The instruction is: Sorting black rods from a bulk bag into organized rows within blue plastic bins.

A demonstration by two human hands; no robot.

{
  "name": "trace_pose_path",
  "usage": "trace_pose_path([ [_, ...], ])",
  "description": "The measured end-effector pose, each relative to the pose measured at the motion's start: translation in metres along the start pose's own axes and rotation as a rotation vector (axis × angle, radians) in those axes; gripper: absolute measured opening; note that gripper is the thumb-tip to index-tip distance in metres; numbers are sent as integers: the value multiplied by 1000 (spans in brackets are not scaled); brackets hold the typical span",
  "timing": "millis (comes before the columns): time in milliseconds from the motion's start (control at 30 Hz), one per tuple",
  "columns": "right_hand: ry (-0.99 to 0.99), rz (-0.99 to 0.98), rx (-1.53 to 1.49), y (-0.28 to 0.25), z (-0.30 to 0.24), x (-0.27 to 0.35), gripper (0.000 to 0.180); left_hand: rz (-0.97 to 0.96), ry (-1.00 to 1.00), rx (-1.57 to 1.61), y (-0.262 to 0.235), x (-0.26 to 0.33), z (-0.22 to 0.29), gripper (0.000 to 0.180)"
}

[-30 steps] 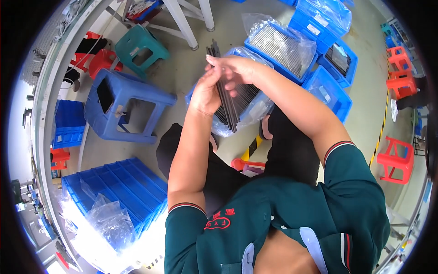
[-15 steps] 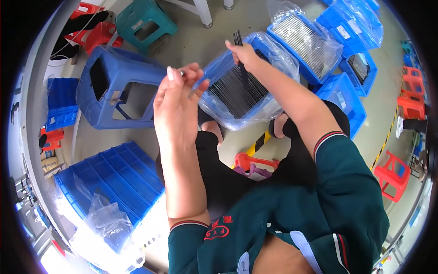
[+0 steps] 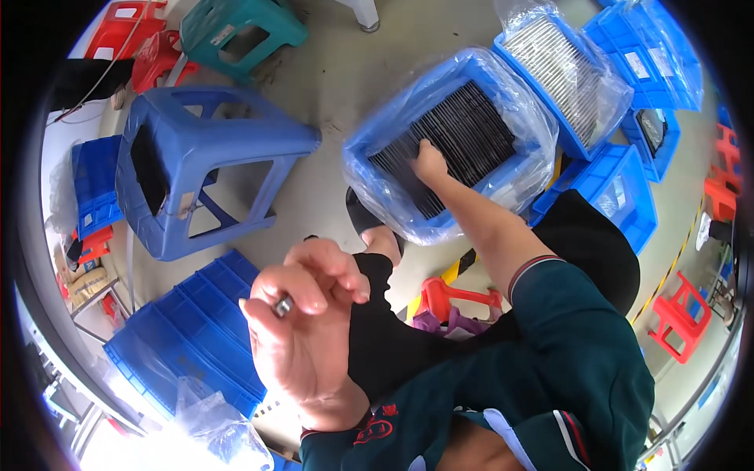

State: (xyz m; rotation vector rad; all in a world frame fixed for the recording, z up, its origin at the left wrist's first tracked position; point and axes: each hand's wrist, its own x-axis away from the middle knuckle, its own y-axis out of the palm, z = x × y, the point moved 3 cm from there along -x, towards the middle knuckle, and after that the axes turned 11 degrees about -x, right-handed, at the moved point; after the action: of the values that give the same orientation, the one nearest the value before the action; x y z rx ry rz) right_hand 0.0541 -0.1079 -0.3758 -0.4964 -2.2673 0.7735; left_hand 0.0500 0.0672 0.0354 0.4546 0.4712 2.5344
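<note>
Head view, one moment. We note our left hand [image 3: 310, 330] raised close to the camera in the lower centre of the frame, palm toward us, fingers curled. Its grip is narrow: a small metal piece [image 3: 283, 306] sits pinched between thumb and forefinger; its exact kind is too small to tell.

Our right hand [image 3: 430, 162] reaches out to the upper centre, into a blue plastic bin [image 3: 369, 149] lined with a clear plastic bag [image 3: 534, 149]. The bin holds a dense layer of thin dark rods [image 3: 471, 133] lying side by side. The fingertips rest on the rods near the bin's lower left part; whether this grip closes on any rod we cannot tell, the fingers being hidden behind the back of the hand.

Surroundings: a blue plastic stool [image 3: 204, 165] stands on the floor at left, a teal stool [image 3: 243, 31] above it, a second bagged bin with pale rods [image 3: 561, 74] at upper right, just beside the first. A stack of blue divided trays [image 3: 196, 337] lies at lower left, near the left hand. A small red stool [image 3: 452, 298] shows between our knees
</note>
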Motion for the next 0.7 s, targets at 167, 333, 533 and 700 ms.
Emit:
trace_pose_path([
  [167, 70, 123, 192, 10, 0, -7, 15, -16, -16, 7, 0, -3, 5, 39],
  [333, -67, 109, 313, 14, 1, 5, 18, -21, -18, 44, 2, 0, 5, 39],
  [533, -130, -197, 480, -42, -4, 7, 24, -43, 11, 93, 9, 5, 6, 38],
  [700, -522, -260, 804, -168, -61, -15, 21, -87, 10, 204, 20, 4, 3, 37],
])
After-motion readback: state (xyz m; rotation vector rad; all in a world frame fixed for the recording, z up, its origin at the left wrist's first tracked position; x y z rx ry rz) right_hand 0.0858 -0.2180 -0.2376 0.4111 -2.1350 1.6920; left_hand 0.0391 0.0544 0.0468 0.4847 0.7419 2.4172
